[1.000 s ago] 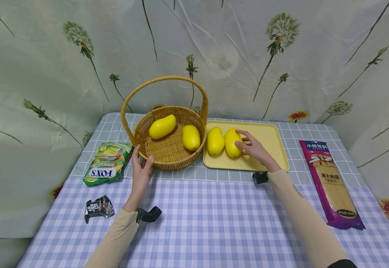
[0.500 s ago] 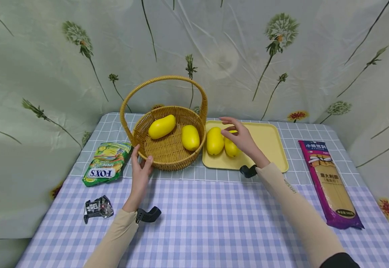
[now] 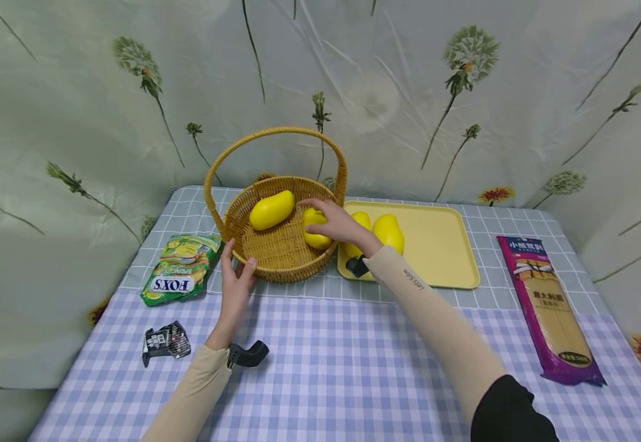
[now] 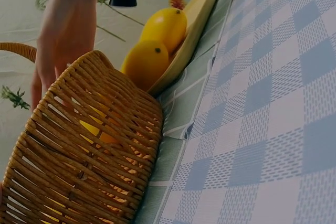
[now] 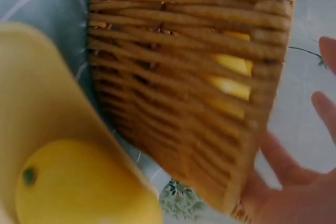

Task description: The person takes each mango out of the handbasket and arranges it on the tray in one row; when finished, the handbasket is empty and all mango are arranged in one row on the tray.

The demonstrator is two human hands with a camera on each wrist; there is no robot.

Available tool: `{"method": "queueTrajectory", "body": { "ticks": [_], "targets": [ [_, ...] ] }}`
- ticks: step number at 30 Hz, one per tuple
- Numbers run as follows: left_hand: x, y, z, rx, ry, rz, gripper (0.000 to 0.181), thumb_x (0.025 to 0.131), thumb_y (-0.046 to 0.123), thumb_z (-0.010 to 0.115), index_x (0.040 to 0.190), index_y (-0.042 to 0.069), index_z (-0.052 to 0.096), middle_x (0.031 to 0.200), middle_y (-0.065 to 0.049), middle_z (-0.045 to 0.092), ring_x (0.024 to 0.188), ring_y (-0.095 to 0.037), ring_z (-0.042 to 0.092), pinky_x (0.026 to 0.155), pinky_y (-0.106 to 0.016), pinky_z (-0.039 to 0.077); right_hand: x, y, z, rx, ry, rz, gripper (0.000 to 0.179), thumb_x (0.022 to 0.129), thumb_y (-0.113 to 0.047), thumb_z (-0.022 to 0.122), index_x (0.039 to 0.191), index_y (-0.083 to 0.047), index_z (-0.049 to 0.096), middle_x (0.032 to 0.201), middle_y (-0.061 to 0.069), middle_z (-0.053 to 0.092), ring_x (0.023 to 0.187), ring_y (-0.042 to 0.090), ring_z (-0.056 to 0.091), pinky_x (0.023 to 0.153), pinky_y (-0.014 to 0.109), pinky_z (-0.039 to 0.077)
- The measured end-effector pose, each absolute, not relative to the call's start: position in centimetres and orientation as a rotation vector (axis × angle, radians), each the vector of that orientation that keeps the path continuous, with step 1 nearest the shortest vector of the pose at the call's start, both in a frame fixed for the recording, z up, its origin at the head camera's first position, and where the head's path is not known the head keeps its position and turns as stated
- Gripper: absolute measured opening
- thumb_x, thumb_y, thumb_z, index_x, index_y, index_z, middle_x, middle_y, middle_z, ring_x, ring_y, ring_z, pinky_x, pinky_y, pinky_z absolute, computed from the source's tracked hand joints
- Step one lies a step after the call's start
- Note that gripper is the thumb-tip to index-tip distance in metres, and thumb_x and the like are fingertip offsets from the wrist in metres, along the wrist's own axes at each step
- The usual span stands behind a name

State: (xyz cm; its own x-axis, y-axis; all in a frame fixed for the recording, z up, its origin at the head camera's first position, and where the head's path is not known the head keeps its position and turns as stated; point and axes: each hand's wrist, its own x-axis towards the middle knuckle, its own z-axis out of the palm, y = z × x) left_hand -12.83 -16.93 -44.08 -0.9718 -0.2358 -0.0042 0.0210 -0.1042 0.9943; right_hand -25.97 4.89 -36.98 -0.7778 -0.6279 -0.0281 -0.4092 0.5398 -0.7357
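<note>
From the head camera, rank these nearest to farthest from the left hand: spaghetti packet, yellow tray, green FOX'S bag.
1. Green FOX'S bag: just left of the left hand.
2. Yellow tray: to the right, past the wicker basket.
3. Spaghetti packet: far right.

My bare right hand (image 5: 296,195): I'm holding parted fingers by the brown woven wicker basket (image 5: 178,87).
Basket gaps: showing yellow inside.
Yellow oval fruit (image 5: 89,187): lying on pale-yellow tray (image 5: 37,87).
</note>
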Motion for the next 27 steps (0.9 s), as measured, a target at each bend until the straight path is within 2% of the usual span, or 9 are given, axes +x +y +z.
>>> {"method": "queueTrajectory", "body": {
  "ticks": [6,10,13,18,21,23,24,26,27],
  "targets": [
    [-12.8,-16.8,-44.0,0.233,-1.976,-2.198,0.064,0.103,0.016,0.045,0.154,0.021,0.008,0.158,-0.011,0.004,0.137,-0.035,0.026,0.104,-0.055,0.031,-26.3,3.6,-37.2,-0.771,2.515,-0.934,0.061,0.093,-0.023,0.064,0.148,-0.019,0.037,0.15,0.011,0.035,0.139,0.035,0.019,0.105,0.054,0.028],
    [-12.7,-16.8,-44.0,0.236,-1.983,-2.187,0.064,0.103,0.017,0.045,0.154,0.021,0.008,0.158,-0.01,0.004,0.136,-0.034,0.027,0.103,-0.055,0.032,-26.4,2.9,-37.2,-0.735,2.499,-0.903,0.063,0.093,-0.026,0.064,0.149,-0.02,0.035,0.152,0.011,0.032,0.142,0.039,0.003,0.109,0.056,0.02],
    [-12.7,-16.9,-44.0,0.236,-1.989,-2.182,0.064,0.103,0.018,0.045,0.154,0.021,0.007,0.158,-0.009,0.004,0.136,-0.033,0.028,0.103,-0.055,0.032,-26.4,2.3,-37.3,-0.691,2.514,-0.893,0.064,0.093,-0.029,0.065,0.149,-0.022,0.035,0.153,0.014,0.028,0.141,0.042,0.001,0.109,0.057,0.022],
    [-12.8,-16.9,-44.0,0.239,-1.987,-2.187,0.064,0.103,0.016,0.045,0.154,0.022,0.008,0.158,-0.01,0.005,0.136,-0.033,0.028,0.103,-0.055,0.032,-26.4,1.6,-37.7,-0.617,2.566,-0.844,0.063,0.093,-0.027,0.065,0.149,-0.026,0.035,0.154,0.024,0.017,0.133,0.046,0.029,0.1,0.053,0.037],
    [-12.8,-16.8,-44.1,0.243,-1.982,-2.194,0.063,0.103,0.016,0.044,0.154,0.022,0.008,0.158,-0.01,0.004,0.135,-0.032,0.029,0.103,-0.054,0.032,-26.4,1.6,-37.9,-0.614,2.573,-0.843,0.058,0.095,-0.022,0.06,0.148,-0.026,0.037,0.152,0.022,0.024,0.137,0.044,0.023,0.093,0.046,0.041],
    [-12.8,-16.8,-44.1,0.242,-1.98,-2.195,0.063,0.103,0.016,0.044,0.154,0.022,0.008,0.158,-0.009,0.004,0.135,-0.032,0.029,0.104,-0.054,0.032,-26.4,1.9,-37.8,-0.638,2.567,-0.89,0.055,0.096,-0.017,0.055,0.148,-0.024,0.038,0.149,0.017,0.035,0.139,0.041,0.017,0.085,0.04,0.042],
    [-12.8,-16.8,-44.1,0.241,-1.981,-2.193,0.063,0.103,0.016,0.044,0.154,0.021,0.008,0.158,-0.009,0.004,0.135,-0.032,0.029,0.104,-0.053,0.033,-26.4,2.0,-37.8,-0.652,2.56,-0.923,0.054,0.096,-0.015,0.052,0.147,-0.024,0.039,0.145,0.014,0.041,0.138,0.038,0.018,0.081,0.038,0.041],
    [-12.7,-16.8,-44.0,0.234,-1.978,-2.194,0.064,0.103,0.017,0.045,0.154,0.022,0.008,0.158,-0.008,0.003,0.135,-0.033,0.029,0.104,-0.053,0.032,-26.4,2.5,-37.7,-0.682,2.534,-1.013,0.052,0.096,-0.014,0.049,0.146,-0.023,0.04,0.142,0.011,0.045,0.13,0.033,0.027,0.077,0.034,0.036],
    [-12.7,-16.8,-44.0,0.232,-1.977,-2.193,0.064,0.103,0.017,0.045,0.154,0.021,0.008,0.158,-0.008,0.003,0.136,-0.033,0.028,0.104,-0.054,0.032,-26.4,2.7,-37.6,-0.7,2.516,-1.064,0.052,0.095,-0.013,0.048,0.146,-0.023,0.041,0.13,0.011,0.053,0.117,0.031,0.039,0.072,0.033,0.035]
  ]
}}
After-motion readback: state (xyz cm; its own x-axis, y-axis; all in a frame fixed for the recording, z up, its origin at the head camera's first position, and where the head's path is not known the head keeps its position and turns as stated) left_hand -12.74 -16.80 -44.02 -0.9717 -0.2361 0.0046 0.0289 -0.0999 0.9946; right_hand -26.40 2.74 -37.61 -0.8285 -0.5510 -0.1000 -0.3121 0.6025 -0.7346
